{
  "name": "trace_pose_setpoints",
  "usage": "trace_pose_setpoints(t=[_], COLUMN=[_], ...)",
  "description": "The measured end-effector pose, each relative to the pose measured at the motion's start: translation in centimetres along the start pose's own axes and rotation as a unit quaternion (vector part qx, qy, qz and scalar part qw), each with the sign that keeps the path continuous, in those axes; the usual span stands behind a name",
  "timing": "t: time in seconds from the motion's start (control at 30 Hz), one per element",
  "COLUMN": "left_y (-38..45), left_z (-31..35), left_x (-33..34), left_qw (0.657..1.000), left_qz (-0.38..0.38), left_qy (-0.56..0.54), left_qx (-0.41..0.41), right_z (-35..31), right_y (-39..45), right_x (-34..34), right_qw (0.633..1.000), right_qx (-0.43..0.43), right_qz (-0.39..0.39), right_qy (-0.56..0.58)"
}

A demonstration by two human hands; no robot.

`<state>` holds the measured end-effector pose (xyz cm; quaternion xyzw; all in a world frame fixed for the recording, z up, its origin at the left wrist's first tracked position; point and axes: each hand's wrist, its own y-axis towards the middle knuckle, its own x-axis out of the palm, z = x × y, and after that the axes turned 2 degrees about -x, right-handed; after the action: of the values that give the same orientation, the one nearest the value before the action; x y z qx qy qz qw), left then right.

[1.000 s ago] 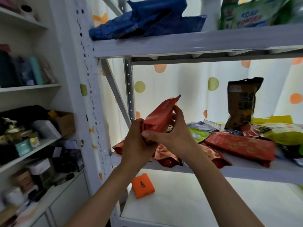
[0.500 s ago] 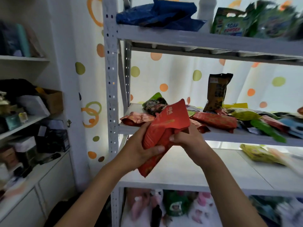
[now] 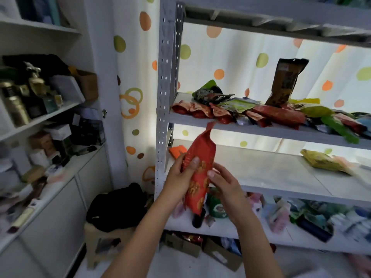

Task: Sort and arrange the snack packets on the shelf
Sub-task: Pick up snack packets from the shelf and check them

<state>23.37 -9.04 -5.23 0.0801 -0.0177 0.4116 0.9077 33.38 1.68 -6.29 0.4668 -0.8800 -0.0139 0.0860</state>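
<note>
A long red snack packet (image 3: pixel 200 157) stands nearly upright in front of the grey metal shelf (image 3: pixel 251 130). My left hand (image 3: pixel 181 177) grips it from the left, thumb across its front. My right hand (image 3: pixel 223 182) holds its right edge lower down. On the shelf board above lie several mixed snack packets (image 3: pixel 241 109), red, green and yellow, in a loose heap. A dark brown packet (image 3: pixel 285 81) stands upright behind them. One yellow packet (image 3: pixel 323 162) lies on the lower board to the right.
An orange box (image 3: pixel 177 151) sits at the lower board's left end. Below it, a board holds crowded bottles and pouches (image 3: pixel 291 215). A black bag rests on a stool (image 3: pixel 114 209) left of the rack. White cupboards with cluttered shelves (image 3: pixel 40 117) fill the left side.
The red packet came down from the heap's level to in front of the lower board and turned upright. My view dropped, bringing the lower boards and floor into sight.
</note>
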Motion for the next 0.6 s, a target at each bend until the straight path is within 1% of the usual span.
trace_pose_setpoints(t=[0.1,0.2,0.23,0.3,0.4,0.5,0.6], left_y=[-1.9,-3.8,-4.4,-5.5,-6.5,-7.0,-7.5], left_z=[-2.5,-6.0,-6.9,-7.8,-8.6,-8.8,-8.8], left_x=[0.5,0.9,1.2,1.4,1.5,1.1,1.3], left_qw=[0.996,0.993,0.994,0.993,0.986,0.984,0.986], left_qz=[0.046,0.067,0.058,0.044,0.025,0.001,-0.021], left_qy=[-0.036,0.016,0.026,0.000,-0.057,-0.082,-0.085], left_qx=[-0.062,-0.092,-0.094,-0.109,-0.156,-0.156,-0.142], right_z=[3.3,5.2,5.5,5.8,6.3,7.2,7.6], right_y=[-3.2,-5.1,-5.5,-6.0,-7.1,-8.0,-8.7], right_x=[0.3,0.1,-0.3,-1.0,-2.0,-3.1,-4.1], right_qw=[0.998,0.997,0.997,0.995,0.981,0.958,0.943], right_qx=[0.055,0.073,0.072,0.084,0.138,0.180,0.183], right_qz=[-0.017,-0.006,0.008,0.028,0.072,0.114,0.137], right_qy=[0.020,0.009,0.011,0.050,0.115,0.192,0.240])
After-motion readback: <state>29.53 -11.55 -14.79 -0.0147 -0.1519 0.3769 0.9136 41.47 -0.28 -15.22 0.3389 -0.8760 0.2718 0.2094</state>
